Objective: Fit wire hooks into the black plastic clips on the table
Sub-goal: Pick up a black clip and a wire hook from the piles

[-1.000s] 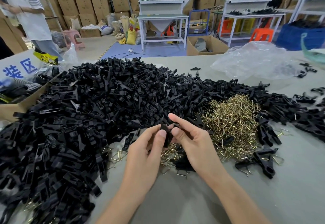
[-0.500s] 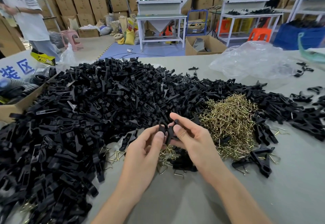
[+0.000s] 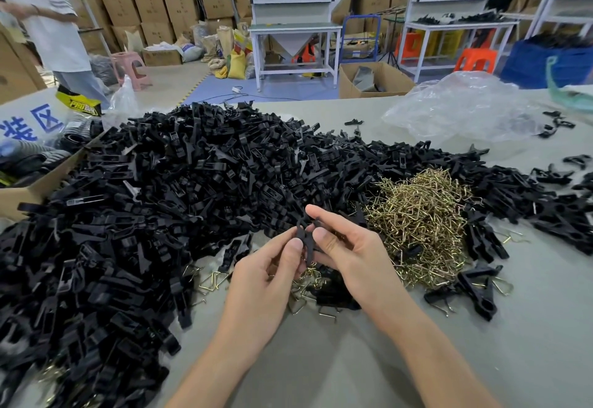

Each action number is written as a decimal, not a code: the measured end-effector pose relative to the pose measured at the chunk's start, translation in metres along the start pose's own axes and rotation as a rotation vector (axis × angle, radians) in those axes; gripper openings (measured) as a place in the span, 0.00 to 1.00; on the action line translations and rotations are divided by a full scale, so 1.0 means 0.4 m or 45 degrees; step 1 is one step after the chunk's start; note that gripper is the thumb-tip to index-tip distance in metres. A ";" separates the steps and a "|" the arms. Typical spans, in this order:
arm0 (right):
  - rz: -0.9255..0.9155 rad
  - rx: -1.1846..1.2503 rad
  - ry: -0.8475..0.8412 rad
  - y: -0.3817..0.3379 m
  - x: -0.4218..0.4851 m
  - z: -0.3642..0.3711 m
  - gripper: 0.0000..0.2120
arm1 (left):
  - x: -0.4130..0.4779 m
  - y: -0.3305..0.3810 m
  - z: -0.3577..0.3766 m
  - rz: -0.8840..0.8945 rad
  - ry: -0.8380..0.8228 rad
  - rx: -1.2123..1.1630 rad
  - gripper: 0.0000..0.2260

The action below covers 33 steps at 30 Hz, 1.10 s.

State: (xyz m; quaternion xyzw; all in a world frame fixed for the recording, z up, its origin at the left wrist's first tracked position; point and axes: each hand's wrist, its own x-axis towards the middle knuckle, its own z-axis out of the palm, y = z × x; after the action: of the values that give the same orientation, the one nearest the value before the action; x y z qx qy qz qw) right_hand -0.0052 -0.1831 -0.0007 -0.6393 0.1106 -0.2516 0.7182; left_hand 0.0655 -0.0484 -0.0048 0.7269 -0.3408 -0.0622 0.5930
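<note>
Now, above the tabletop's (image 3: 321,362) near edge, my left hand (image 3: 272,276) and right hand (image 3: 356,257) both pinch one clip (image 3: 306,242) upright between curled fingertips (image 3: 296,244), raised, I judge, for fitting; hooks (image 3: 420,225) lie heaped just right, clips (image 3: 160,208) banked leftward.

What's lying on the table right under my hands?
Loose wire hooks and a few black clips lie on the table. The left hand and right hand pinch one clip and cover whatever else is there.
</note>
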 end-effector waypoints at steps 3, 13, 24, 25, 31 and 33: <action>0.002 0.001 -0.003 0.000 0.000 0.001 0.16 | -0.003 0.001 -0.002 0.041 -0.024 0.003 0.13; 0.057 0.069 -0.123 0.001 0.001 -0.008 0.12 | -0.004 -0.010 -0.002 0.143 -0.069 0.122 0.13; -0.046 0.388 0.251 -0.006 0.024 -0.050 0.12 | 0.006 -0.045 -0.034 0.257 -0.331 1.067 0.19; -0.038 0.384 0.272 -0.005 0.026 -0.049 0.11 | 0.005 -0.048 -0.031 0.273 -0.331 1.094 0.17; -0.008 0.311 0.290 0.000 0.025 -0.046 0.08 | 0.012 -0.048 -0.031 0.258 -0.270 1.041 0.10; -0.004 0.307 0.290 0.000 0.025 -0.044 0.08 | 0.010 -0.047 -0.030 0.298 -0.238 1.047 0.08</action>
State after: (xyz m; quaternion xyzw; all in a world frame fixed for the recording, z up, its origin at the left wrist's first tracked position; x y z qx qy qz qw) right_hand -0.0052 -0.2034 -0.0021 -0.5159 0.1592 -0.3349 0.7722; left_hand 0.0826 -0.0396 -0.0170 0.8503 -0.4695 0.0808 0.2238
